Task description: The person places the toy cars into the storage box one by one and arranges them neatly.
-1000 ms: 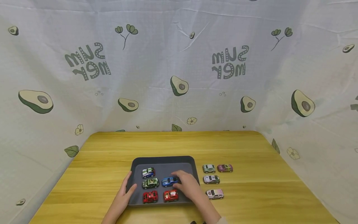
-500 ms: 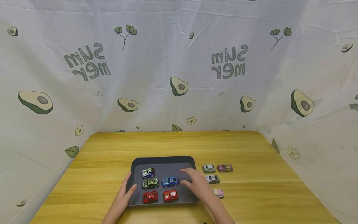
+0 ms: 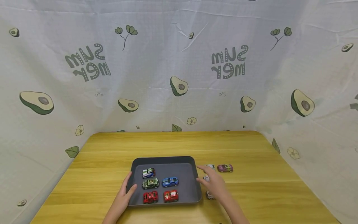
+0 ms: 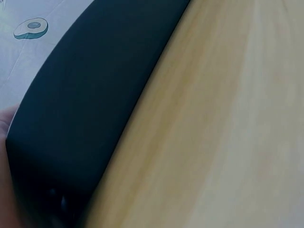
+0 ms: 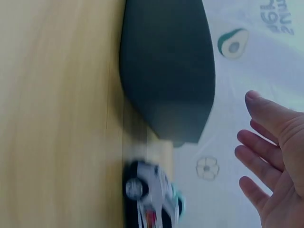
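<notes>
On the left side of the dark grey tray [image 3: 185, 174], my left hand [image 3: 123, 194] holds the wall, thumb over the rim. Inside the tray stand a white-and-blue toy car [image 3: 148, 173], a green camouflage toy car [image 3: 150, 183], a blue toy car [image 3: 170, 182] and two red toy cars [image 3: 171, 196]. My right hand [image 3: 216, 184] hovers beside the tray's right wall, fingers spread and holding nothing. It partly covers a pale green toy car [image 3: 210, 166] and two whitish toy cars [image 3: 209, 195]. The right wrist view has a white toy car [image 5: 152, 194] below the tray's corner.
A purple toy car [image 3: 225, 168] stands on the wooden table [image 3: 268, 186], just beyond my right hand. Behind the table hangs a white cloth [image 3: 156, 62] printed with avocados, which also runs along both sides.
My right hand has let go of the blue toy car, which stays in the tray, and moved right, past the tray's wall to above the loose cars. My left hand stays put.
</notes>
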`<move>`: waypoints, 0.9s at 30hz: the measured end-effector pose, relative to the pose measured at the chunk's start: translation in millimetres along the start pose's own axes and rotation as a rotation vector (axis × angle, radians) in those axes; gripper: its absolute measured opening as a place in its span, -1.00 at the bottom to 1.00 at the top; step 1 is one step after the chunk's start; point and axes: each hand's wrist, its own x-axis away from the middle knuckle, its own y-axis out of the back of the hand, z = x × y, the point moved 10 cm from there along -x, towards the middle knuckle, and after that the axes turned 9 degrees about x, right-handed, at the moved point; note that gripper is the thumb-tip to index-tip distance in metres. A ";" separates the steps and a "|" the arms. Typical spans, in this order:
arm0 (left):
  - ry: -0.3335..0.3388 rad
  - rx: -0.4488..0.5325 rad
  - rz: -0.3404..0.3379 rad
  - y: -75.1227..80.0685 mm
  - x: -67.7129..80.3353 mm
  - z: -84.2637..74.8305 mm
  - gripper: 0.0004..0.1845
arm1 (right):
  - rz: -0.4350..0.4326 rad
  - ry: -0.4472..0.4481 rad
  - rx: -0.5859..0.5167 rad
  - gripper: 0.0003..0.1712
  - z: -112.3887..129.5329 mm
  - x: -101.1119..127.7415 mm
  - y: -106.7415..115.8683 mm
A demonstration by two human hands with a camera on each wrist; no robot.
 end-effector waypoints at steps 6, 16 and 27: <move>-0.005 0.001 0.006 -0.1 -0.3 0.5 -0.26 | -0.017 -0.035 -0.005 -0.46 -28.3 2.2 10.4; -0.007 0.001 0.009 0.1 -1.3 0.7 -0.25 | 0.006 -0.117 0.002 -0.42 -73.4 3.8 16.8; -0.002 -0.006 0.005 0.4 -0.4 0.7 -0.25 | 0.080 -0.207 -0.073 -0.34 -114.6 6.0 8.9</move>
